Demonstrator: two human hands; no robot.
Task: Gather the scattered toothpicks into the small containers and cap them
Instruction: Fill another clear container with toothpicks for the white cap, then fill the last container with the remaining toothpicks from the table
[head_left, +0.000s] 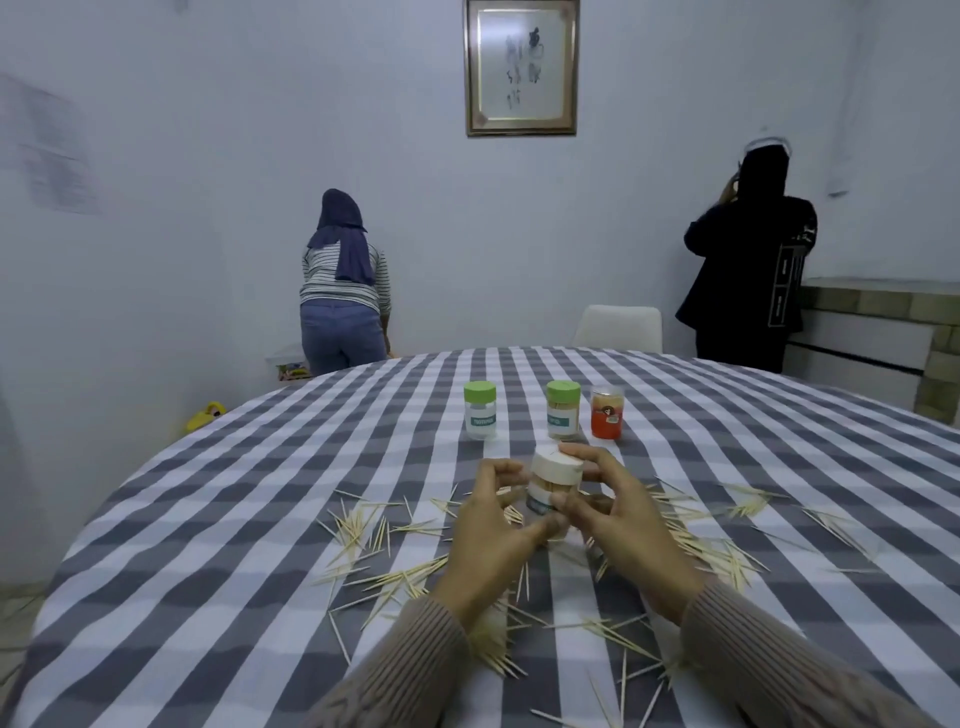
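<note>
We see both hands raised just above the checked tablecloth (208, 519), sharing one small container (549, 496) with a pale cap (557, 465) sitting on its top. The left hand (491, 535) curls its thumb and fingers round the container's lower left side, while the right hand (618, 519) pinches it from the right, fingertips up at the cap. Through the clear wall we make out toothpicks packed inside. Loose toothpicks (363, 530) lie scattered across the cloth to the left, right and near side of the hands, some under the wrists. Farther off stand three more containers in a row: a green-capped jar (480, 410) on the left, a second green-capped jar (563, 409) just right of centre, and a red jar (607, 414) beside it. Two people stand at the far wall with their backs to us.
</note>
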